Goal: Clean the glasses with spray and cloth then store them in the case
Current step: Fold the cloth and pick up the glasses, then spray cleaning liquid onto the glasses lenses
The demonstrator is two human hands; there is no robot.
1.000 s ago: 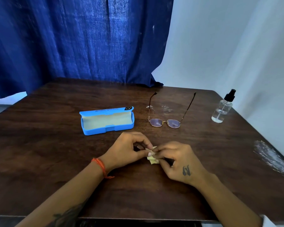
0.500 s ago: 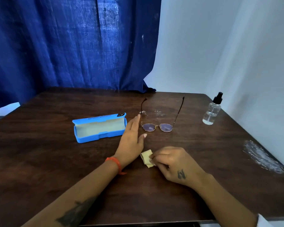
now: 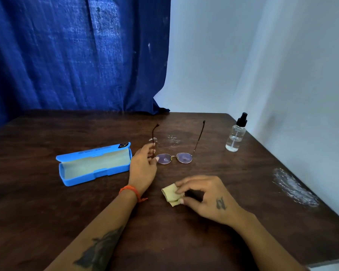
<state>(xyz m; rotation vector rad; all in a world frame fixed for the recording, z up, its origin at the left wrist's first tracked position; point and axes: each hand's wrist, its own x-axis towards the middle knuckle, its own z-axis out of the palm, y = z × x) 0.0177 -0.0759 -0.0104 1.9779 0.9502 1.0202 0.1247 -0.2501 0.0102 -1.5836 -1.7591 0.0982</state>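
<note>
- The glasses (image 3: pixel 174 156) rest on the desk (image 3: pixel 47 212) near its middle, lenses toward the person, both arms unfolded and pointing away.
- The left hand (image 3: pixel 143 165) is at the left lens and hinge; I cannot tell if its grip is already closed on the frame.
- The right hand (image 3: pixel 205 196) pinches the folded yellow cloth (image 3: pixel 170 193) on the desk.
- The blue case (image 3: pixel 94 163) lies open, left of the glasses.
- The spray bottle (image 3: pixel 235 133) stands upright at the far right.
</note>
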